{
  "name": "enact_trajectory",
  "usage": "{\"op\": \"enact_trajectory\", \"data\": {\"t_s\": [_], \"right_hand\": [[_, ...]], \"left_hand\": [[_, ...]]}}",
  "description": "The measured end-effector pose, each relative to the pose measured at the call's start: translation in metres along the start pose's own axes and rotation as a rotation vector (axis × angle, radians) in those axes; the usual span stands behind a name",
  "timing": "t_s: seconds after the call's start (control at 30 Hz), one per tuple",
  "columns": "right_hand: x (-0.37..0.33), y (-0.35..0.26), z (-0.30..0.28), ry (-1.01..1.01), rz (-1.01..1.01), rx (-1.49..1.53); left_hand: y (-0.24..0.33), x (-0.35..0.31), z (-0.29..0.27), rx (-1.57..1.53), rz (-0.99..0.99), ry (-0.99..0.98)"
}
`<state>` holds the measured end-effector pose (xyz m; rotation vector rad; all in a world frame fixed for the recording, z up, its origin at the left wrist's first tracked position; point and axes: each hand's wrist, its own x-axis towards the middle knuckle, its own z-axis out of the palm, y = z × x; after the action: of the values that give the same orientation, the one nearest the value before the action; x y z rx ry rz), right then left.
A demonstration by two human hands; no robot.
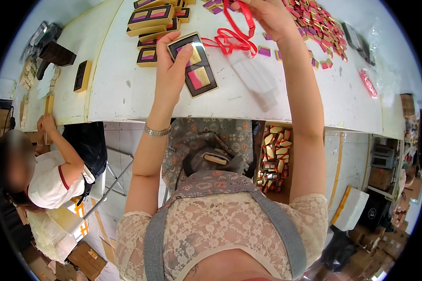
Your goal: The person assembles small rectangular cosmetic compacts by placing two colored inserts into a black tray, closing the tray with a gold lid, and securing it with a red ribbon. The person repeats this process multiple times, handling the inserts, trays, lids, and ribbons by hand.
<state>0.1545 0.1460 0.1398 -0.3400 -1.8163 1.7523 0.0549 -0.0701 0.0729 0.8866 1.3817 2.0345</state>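
Observation:
A flat black-and-gold box (211, 77) with two windows, showing small gold, purple and pink wrapped squares, is tilted in my left hand (172, 68). My thumb lies across its face and my fingers wrap its left edge. At the top of the table my right hand (269, 18) pinches a red ribbon (248, 30). More of the ribbon lies in loose loops on the table, running toward the box. Beneath the loops rests a clear plastic sleeve or sheet (253, 79). Several similar boxes (150, 21) are stacked beyond my left hand.
Many small wrapped squares (316, 28) lie heaped at the far right, near a red packet (368, 84). An open black-and-gold box (82, 76) stands left. A co-worker's hands (47, 124) work there. Under the table's front edge sits a carton of red-and-gold pieces (275, 157).

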Motion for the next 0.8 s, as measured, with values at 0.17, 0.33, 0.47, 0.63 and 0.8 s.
{"op": "enact_trajectory", "data": {"t_s": [0.17,0.33,0.47,0.63,0.8], "right_hand": [[-0.001,0.009,0.002,-0.164,0.207,0.122],[-0.061,0.0,0.051,-0.319,0.137,-0.309],[-0.101,0.015,0.057,-0.375,0.16,-0.371],[-0.127,0.032,0.036,-0.298,0.04,-0.448],[-0.151,0.075,0.065,-0.153,-0.228,-0.283]], "left_hand": [[-0.01,0.006,0.012,-0.126,-0.136,-0.054],[-0.029,0.014,0.003,-0.364,-0.299,-0.008],[-0.015,0.003,0.016,-0.266,-0.242,0.072],[0.008,0.001,0.004,-0.351,-0.206,0.145],[0.022,-0.006,0.004,-0.398,-0.207,0.113]]}}
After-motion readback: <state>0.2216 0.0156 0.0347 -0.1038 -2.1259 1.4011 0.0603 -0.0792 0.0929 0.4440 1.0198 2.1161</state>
